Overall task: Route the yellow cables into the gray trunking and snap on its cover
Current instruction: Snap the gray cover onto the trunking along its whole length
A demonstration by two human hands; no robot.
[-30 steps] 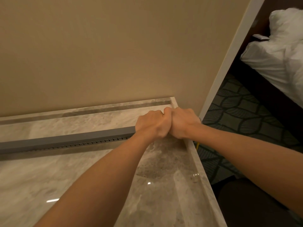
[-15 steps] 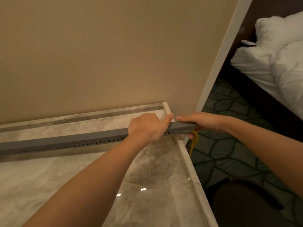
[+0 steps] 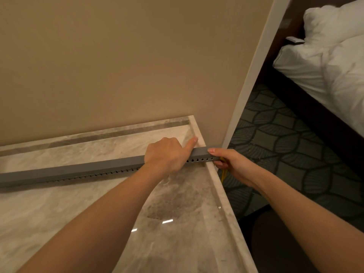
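A long gray trunking (image 3: 82,171) with its cover on lies across the marble counter (image 3: 59,213), its right end sticking out past the counter's edge. My left hand (image 3: 166,154) presses down on the trunking near that end, index finger stretched out. My right hand (image 3: 230,164) grips the overhanging end from beyond the edge, thumb on top. A short piece of yellow cable (image 3: 223,175) hangs down below my right hand; the rest of the cables are hidden inside the trunking.
A beige wall (image 3: 128,66) rises behind the counter and ends at a white corner trim (image 3: 254,71). Right of the counter lies patterned carpet (image 3: 285,144), and a bed with white bedding (image 3: 331,62) stands at the far right.
My hands, clenched together over the trunking's right end a second ago, have separated. My right hand slid out to the overhanging tip, uncovering the end and the yellow cable.
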